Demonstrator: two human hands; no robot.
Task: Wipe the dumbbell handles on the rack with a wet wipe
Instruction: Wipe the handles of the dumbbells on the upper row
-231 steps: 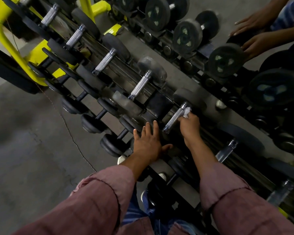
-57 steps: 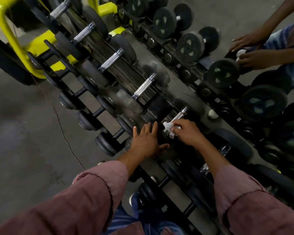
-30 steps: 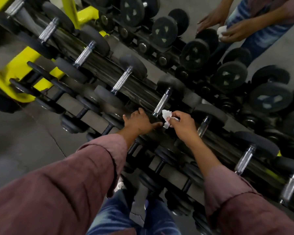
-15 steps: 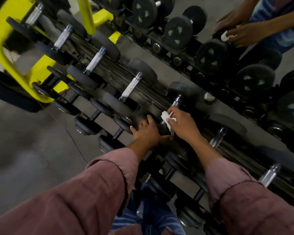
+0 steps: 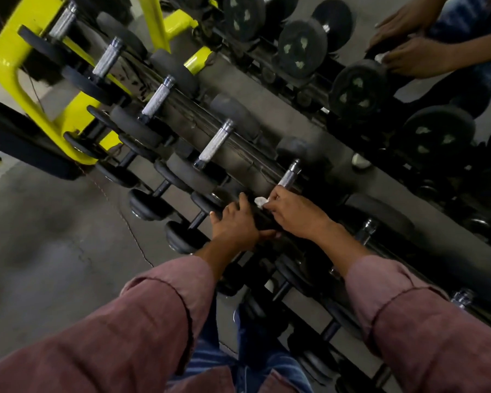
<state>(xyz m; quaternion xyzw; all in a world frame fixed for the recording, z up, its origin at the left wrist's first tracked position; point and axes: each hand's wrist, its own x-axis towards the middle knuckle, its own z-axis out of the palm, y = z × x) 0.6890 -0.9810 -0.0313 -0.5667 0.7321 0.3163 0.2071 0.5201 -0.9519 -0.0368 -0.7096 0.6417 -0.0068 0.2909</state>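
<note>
A black dumbbell rack (image 5: 270, 120) runs diagonally from upper left to lower right, with several dumbbells lying across it. My right hand (image 5: 295, 212) pinches a small white wet wipe (image 5: 260, 201) at the near end of a chrome knurled handle (image 5: 289, 174). My left hand (image 5: 236, 222) rests on the dark head of that same dumbbell, fingers curled over it, holding nothing else. More chrome handles (image 5: 214, 144) lie to the upper left. The lower part of the wiped handle is hidden under my right hand.
A yellow frame (image 5: 10, 69) stands at the upper left. A second rack with round black dumbbells (image 5: 357, 90) lies behind. Another person's hands (image 5: 408, 56) work at the upper right with a white wipe. Grey concrete floor (image 5: 46, 239) is on the left.
My right hand has slid the wipe down the handle toward its near end, closer to my left hand. The view has shifted slightly; my left hand stays on the dumbbell head.
</note>
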